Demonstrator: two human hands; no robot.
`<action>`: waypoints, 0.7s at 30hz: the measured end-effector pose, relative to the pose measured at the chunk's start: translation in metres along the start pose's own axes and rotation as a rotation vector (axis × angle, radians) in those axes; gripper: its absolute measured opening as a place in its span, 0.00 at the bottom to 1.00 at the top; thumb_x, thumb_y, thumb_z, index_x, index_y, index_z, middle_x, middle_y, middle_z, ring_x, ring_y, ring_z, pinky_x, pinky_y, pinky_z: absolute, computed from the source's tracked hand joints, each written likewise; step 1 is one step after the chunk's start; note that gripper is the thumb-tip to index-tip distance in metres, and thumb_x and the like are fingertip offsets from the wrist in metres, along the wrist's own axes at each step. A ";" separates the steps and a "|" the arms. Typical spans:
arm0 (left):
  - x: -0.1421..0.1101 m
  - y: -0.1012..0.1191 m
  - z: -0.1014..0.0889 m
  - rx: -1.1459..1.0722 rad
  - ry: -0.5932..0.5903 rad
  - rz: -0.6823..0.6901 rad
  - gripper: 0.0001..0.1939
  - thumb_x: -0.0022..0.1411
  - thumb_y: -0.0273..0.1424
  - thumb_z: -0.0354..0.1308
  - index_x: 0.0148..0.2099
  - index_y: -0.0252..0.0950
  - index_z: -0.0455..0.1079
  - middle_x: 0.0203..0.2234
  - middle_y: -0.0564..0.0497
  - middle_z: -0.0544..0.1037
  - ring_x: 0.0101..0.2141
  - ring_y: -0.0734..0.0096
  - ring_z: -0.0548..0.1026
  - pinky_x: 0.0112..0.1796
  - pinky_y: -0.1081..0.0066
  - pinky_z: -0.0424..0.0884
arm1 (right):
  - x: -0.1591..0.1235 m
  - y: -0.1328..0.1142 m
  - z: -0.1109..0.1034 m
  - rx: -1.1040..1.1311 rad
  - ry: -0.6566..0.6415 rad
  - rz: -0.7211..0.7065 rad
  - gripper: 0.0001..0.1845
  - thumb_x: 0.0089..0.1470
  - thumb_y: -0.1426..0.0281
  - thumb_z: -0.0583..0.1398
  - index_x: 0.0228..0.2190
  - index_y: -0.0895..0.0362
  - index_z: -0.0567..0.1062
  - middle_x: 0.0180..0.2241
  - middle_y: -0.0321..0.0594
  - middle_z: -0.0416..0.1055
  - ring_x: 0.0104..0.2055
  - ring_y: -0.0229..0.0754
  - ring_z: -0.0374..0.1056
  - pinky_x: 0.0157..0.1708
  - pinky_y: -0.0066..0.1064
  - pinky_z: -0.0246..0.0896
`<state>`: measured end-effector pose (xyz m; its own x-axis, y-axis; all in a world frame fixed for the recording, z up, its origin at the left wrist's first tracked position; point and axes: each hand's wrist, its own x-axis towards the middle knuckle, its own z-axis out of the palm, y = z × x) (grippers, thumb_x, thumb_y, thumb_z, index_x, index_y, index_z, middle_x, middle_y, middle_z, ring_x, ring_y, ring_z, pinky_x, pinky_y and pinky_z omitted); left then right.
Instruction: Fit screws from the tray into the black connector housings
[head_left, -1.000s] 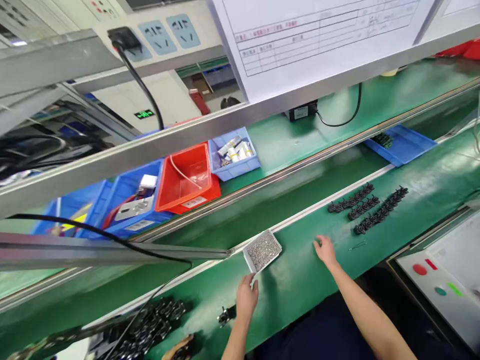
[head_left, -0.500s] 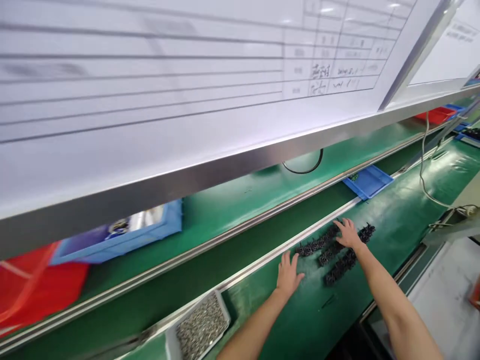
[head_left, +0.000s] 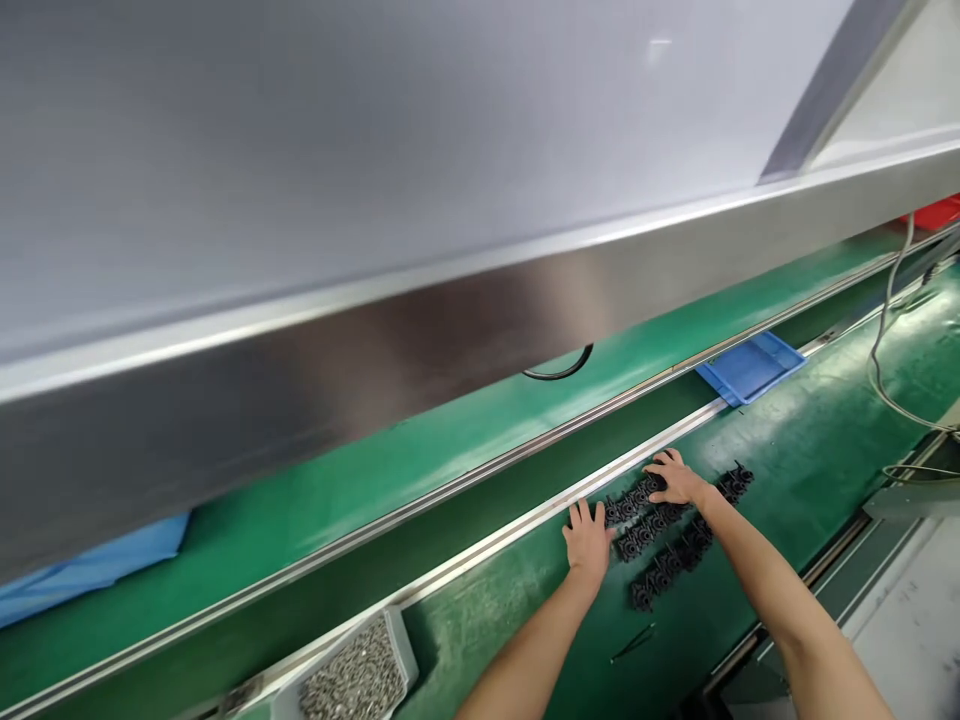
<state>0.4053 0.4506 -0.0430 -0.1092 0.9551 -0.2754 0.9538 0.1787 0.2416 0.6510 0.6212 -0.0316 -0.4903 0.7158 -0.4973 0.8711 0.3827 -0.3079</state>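
Several small black plastic parts (head_left: 671,572) lie in three slanting rows on the green work surface. My left hand (head_left: 589,542) rests at the near left end of the upper row (head_left: 628,500), fingers spread, its thumb side against the end parts. Over the far right end of the upper two rows lies my right hand (head_left: 676,480), fingers apart and bent, touching the parts. The hand covers some of them. Neither hand lifts anything. A thin dark piece (head_left: 634,642) lies below the rows.
A grey tray of small metal pieces (head_left: 356,672) stands at lower left. A blue tray (head_left: 754,368) sits across the rail beyond my right hand. A metal-edged board (head_left: 465,310) hangs low in front. A pale cable (head_left: 885,330) hangs at right.
My left hand has moved up to the end of the upper row. My right hand has shifted slightly left along the rows, which sit closer together. The view has tilted and turned right.
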 end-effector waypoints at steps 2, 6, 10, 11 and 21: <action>0.000 -0.004 -0.002 0.034 -0.013 -0.023 0.27 0.66 0.43 0.56 0.65 0.46 0.62 0.62 0.38 0.62 0.60 0.41 0.59 0.49 0.47 0.70 | 0.000 -0.009 -0.001 0.009 -0.031 0.023 0.41 0.45 0.49 0.67 0.60 0.45 0.68 0.65 0.49 0.53 0.69 0.66 0.32 0.61 0.57 0.50; -0.005 -0.023 -0.007 0.064 -0.029 -0.072 0.26 0.67 0.43 0.55 0.64 0.47 0.62 0.61 0.38 0.62 0.59 0.42 0.60 0.48 0.50 0.71 | 0.005 -0.040 -0.002 0.010 -0.068 0.053 0.41 0.45 0.50 0.67 0.59 0.45 0.68 0.65 0.49 0.51 0.69 0.67 0.31 0.59 0.59 0.52; -0.023 -0.055 -0.012 0.071 -0.037 -0.136 0.25 0.68 0.43 0.52 0.65 0.46 0.62 0.61 0.37 0.62 0.59 0.42 0.60 0.46 0.52 0.71 | 0.013 -0.085 0.006 0.006 -0.071 0.042 0.40 0.44 0.50 0.68 0.58 0.45 0.70 0.65 0.50 0.50 0.69 0.67 0.31 0.58 0.62 0.52; -0.029 -0.064 -0.013 0.070 -0.038 -0.155 0.25 0.68 0.43 0.52 0.65 0.46 0.61 0.60 0.37 0.62 0.59 0.42 0.59 0.46 0.52 0.71 | 0.014 -0.098 0.010 0.010 -0.069 0.036 0.39 0.45 0.50 0.68 0.58 0.45 0.70 0.65 0.50 0.50 0.69 0.67 0.30 0.58 0.62 0.52; -0.124 -0.170 -0.010 0.014 -0.065 -0.278 0.24 0.68 0.42 0.52 0.65 0.46 0.61 0.56 0.38 0.65 0.56 0.44 0.62 0.46 0.53 0.71 | -0.002 -0.224 0.082 0.005 -0.100 0.019 0.38 0.49 0.49 0.65 0.59 0.47 0.68 0.66 0.52 0.48 0.70 0.69 0.27 0.58 0.64 0.48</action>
<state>0.2534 0.3044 -0.0404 -0.3496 0.8527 -0.3882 0.8936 0.4279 0.1353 0.4545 0.4859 -0.0282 -0.4748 0.6606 -0.5815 0.8800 0.3667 -0.3020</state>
